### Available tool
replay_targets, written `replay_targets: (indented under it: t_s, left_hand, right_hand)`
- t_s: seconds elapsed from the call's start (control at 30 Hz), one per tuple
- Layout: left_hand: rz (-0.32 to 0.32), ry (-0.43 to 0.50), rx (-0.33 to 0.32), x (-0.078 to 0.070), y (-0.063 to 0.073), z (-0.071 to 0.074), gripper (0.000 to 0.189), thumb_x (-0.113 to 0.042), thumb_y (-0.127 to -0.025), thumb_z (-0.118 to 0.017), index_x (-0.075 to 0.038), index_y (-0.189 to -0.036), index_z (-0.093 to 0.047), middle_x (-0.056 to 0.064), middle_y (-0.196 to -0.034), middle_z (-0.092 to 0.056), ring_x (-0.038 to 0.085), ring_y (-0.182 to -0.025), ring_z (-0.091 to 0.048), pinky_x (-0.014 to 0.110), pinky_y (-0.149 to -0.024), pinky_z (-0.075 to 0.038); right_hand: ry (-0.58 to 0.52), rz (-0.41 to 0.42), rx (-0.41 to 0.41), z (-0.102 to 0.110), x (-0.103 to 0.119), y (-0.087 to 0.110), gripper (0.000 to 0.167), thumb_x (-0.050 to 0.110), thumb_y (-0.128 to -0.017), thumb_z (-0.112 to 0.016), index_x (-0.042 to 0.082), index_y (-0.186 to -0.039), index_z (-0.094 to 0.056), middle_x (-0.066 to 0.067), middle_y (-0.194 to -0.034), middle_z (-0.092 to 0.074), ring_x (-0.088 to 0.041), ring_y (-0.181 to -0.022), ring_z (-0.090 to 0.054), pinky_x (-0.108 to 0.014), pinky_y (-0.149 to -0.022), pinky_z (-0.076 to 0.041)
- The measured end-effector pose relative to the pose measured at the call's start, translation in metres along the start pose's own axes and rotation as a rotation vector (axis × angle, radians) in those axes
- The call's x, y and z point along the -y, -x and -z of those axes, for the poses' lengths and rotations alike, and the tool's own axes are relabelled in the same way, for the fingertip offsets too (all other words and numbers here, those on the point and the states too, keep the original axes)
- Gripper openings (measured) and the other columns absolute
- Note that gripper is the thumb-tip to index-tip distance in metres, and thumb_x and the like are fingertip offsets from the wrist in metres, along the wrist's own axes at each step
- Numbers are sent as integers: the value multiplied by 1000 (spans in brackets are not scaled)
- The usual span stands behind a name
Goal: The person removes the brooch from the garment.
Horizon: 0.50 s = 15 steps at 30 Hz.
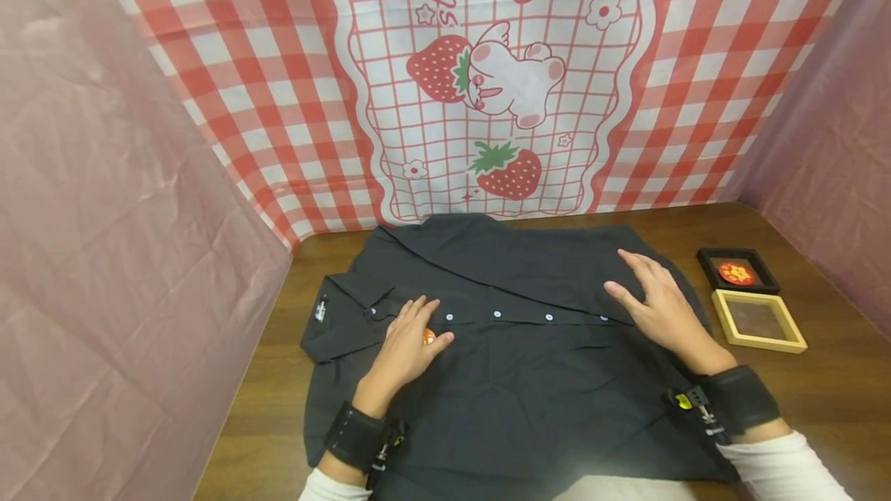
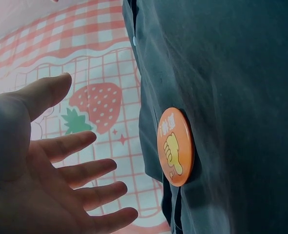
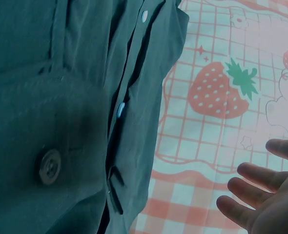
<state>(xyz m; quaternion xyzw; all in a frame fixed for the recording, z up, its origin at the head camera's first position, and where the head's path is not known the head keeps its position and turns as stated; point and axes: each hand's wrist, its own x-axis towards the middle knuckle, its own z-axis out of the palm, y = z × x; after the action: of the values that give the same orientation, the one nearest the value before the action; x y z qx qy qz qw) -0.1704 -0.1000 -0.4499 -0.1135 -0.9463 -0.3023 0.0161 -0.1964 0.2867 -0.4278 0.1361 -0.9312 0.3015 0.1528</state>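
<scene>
A dark button-front shirt (image 1: pixel 501 385) lies spread out, its collar (image 1: pixel 348 308) to the left and a row of light buttons (image 1: pixel 496 314) across its middle. Over its chest is my left hand (image 1: pixel 411 342), fingers extended. Partly hidden by that hand in the head view, a round orange badge (image 2: pixel 175 147) with a yellow thumb design sits on the shirt front; in the left wrist view the fingers are apart from it. My right hand (image 1: pixel 661 311) hovers over the hem end of the shirt, fingers spread and holding nothing. A dark shirt button (image 3: pixel 49 166) shows large in the right wrist view.
On the wooden table (image 1: pixel 828 400) at the right, a black frame (image 1: pixel 771 284) holds a red-and-yellow round badge (image 1: pixel 736 273). A light yellow frame (image 1: pixel 759 343) lies just nearer. A checked strawberry cloth (image 1: pixel 278 99) hangs behind, with pink drapes (image 1: pixel 139 215) at both sides.
</scene>
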Motion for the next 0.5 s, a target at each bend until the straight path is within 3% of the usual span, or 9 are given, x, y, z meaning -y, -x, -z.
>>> replay_targets:
  t_s: [0.5]
  left_hand:
    - [-12,-7,-3,-2,-2,-5,61,-35,-89,-67,-8,-141,-49,20,-151,-41,41,-144,-31,63,-112,-27]
  right_hand:
    - [-25,20,72,-18,19,-1,64,33,-96,-60,3,-147,-36,-30,-147,-37,-50,-133,-34,-71,-100,-29]
